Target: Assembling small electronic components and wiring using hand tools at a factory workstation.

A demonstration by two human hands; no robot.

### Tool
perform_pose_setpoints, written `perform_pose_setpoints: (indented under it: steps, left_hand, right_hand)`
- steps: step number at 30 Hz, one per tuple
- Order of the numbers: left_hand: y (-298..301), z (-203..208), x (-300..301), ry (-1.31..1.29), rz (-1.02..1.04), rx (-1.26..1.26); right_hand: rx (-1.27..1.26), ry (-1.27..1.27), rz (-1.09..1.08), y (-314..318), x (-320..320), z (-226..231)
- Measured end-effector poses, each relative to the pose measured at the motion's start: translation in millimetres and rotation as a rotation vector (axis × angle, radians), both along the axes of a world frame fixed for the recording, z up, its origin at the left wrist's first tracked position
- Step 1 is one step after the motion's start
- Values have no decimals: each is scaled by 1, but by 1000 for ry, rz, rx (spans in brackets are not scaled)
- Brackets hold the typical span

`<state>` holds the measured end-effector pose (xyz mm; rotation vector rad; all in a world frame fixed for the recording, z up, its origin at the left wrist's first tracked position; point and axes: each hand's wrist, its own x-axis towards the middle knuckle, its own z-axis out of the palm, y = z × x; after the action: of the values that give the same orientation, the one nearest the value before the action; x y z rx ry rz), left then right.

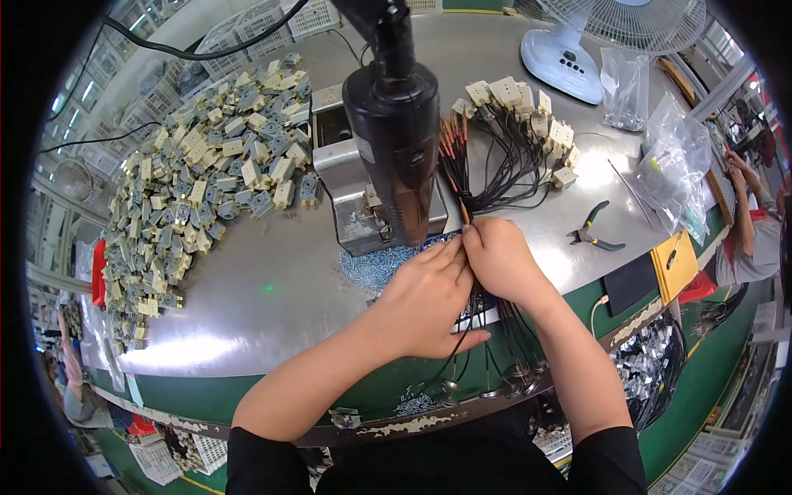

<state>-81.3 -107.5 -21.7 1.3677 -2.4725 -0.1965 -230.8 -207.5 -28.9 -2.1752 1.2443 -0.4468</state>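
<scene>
My hands meet just right of a metal fixture (356, 227), below a black upright power screwdriver (394, 132). Closed in a pinch, my right hand (502, 262) grips black cables; a brown-red wire end (465, 214) pokes up from the fingers. My left hand (429, 293) lies against it, fingers bent together and thumb sticking out; whatever its fingertips hold is hidden. Black cables (487, 356) hang below both hands over the table's front edge, with round metal ends. Beside my left fingers spreads a heap of small bluish screws (371, 268).
A large pile of grey-and-cream terminal blocks (219, 161) covers the left. Wired cream blocks (528, 99) on black cables lie behind my right hand. Further right are pliers (596, 231), a thin rod (629, 192), plastic bags (672, 161), a yellow pad (674, 262) and a fan (563, 66).
</scene>
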Motion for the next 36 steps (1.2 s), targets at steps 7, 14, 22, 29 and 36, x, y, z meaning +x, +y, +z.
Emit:
perform_pose_setpoints:
  steps: [7, 14, 22, 29, 36]
  left_hand:
    - [5, 4, -4, -8, 38, -20]
    - [9, 7, -8, -68, 99, -45]
    - [61, 53, -13, 345, 48, 300]
    - [106, 68, -24, 445, -35, 742]
    - [112, 85, -38, 1048, -66, 810]
  right_hand:
    - [11, -46, -3, -2, -8, -1]
    - [93, -266, 93, -1, -38, 1]
    - [199, -537, -69, -10, -80, 30]
    - [352, -972, -104, -30, -85, 75]
    - [234, -1122, -229, -45, -98, 101]
